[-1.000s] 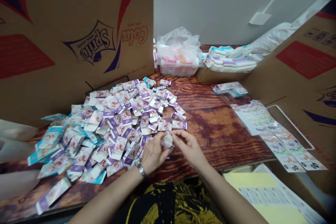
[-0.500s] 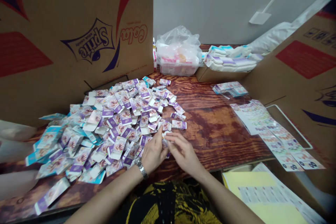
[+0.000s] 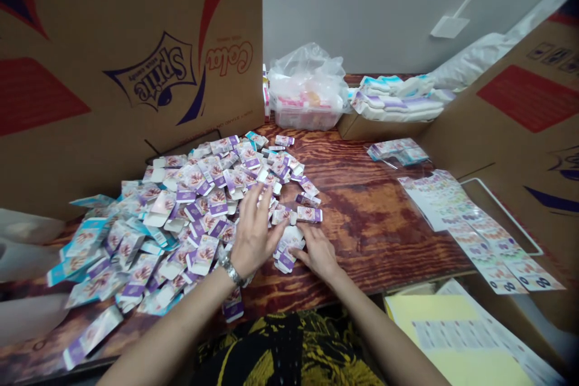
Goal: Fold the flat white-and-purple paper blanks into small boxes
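Note:
My left hand (image 3: 254, 232), a metal watch (image 3: 233, 268) on its wrist, reaches over the right side of a heap of small printed cartons (image 3: 203, 250). Its fingers are stretched out and nothing shows in its grasp. Close by, my right hand (image 3: 320, 253) has its thumb and fingers at the edge of a small white and purple carton (image 3: 286, 247), which looks flattened. The thumb lies over its right side; whether there is more than one layer I cannot make out. Two small cartons (image 3: 309, 214) (image 3: 284, 215) lie just beyond the fingers.
A tall cardboard box (image 3: 136, 66) stands behind the heap, another (image 3: 520, 108) at the right. A plastic bag over a tub (image 3: 307, 96) and a low box of packets (image 3: 398, 111) stand at the back. Printed sheets (image 3: 479, 229) lie right, yellow papers (image 3: 452, 338) lower down.
My hands were together over a small item and have parted. The left moved up and left over the heap with its fingers spreading; the right stays at the carton, now more visible.

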The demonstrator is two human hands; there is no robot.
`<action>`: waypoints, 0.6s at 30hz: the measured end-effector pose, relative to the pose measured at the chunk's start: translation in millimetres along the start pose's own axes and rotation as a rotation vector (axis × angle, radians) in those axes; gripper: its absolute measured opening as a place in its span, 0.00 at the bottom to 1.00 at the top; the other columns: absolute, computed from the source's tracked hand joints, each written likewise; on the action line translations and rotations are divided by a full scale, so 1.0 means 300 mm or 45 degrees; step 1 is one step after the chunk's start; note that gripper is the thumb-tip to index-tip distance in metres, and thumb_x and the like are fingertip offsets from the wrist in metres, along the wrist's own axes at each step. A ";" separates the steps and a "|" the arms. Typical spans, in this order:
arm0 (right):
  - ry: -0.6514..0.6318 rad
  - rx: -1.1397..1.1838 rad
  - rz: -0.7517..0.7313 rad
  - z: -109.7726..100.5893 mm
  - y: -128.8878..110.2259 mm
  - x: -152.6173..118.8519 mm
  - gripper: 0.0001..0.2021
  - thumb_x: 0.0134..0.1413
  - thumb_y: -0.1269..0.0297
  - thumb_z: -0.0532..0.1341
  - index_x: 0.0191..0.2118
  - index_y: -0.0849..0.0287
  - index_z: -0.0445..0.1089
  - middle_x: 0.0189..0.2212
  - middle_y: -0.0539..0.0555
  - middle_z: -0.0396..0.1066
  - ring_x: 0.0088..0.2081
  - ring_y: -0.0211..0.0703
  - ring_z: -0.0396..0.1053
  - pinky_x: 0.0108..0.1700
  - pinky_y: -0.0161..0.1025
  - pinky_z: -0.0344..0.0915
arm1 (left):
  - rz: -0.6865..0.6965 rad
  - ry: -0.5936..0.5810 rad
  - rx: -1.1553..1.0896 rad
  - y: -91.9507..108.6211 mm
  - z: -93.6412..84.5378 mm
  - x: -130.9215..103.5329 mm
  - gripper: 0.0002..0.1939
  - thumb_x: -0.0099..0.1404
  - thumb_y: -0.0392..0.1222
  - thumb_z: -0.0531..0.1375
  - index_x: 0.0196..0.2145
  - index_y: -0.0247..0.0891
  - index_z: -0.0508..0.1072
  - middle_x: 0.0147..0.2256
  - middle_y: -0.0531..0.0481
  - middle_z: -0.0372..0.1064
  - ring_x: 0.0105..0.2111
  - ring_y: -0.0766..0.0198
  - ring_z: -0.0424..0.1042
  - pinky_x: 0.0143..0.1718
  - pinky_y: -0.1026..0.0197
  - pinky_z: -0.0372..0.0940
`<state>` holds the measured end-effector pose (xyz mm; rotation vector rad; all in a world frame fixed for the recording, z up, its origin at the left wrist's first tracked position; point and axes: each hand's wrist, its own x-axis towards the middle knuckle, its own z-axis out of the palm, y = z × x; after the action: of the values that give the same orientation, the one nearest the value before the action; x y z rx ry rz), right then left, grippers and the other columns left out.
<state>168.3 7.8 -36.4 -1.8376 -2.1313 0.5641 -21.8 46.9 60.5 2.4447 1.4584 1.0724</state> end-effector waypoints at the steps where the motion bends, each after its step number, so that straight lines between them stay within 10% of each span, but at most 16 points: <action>1: 0.019 0.013 -0.005 0.000 0.000 -0.001 0.28 0.49 0.57 0.63 0.56 0.59 0.60 0.47 0.62 0.67 0.48 0.55 0.64 0.49 0.49 0.63 | 0.008 -0.061 -0.037 0.006 0.028 -0.045 0.34 0.65 0.42 0.55 0.62 0.36 0.43 0.59 0.35 0.50 0.61 0.51 0.48 0.59 0.44 0.52; 11: 0.119 1.030 0.142 -0.084 -0.081 -0.010 0.12 0.56 0.61 0.57 0.44 0.59 0.66 0.30 0.51 0.68 0.30 0.39 0.68 0.32 0.35 0.67 | -0.085 -0.430 -0.052 0.041 0.178 -0.241 0.41 0.58 0.43 0.61 0.61 0.29 0.42 0.52 0.31 0.59 0.52 0.45 0.61 0.49 0.44 0.61; 18: 0.239 0.704 -0.070 -0.162 -0.146 -0.024 0.10 0.58 0.63 0.56 0.44 0.57 0.67 0.32 0.52 0.67 0.34 0.41 0.68 0.35 0.35 0.66 | -0.204 -0.405 -0.180 0.023 0.149 -0.210 0.19 0.59 0.39 0.60 0.47 0.37 0.60 0.37 0.45 0.68 0.38 0.55 0.70 0.37 0.56 0.66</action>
<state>152.6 1.1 27.1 -1.4545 -1.6785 0.8308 -7.7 3.9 -2.8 2.2314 1.3951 0.6911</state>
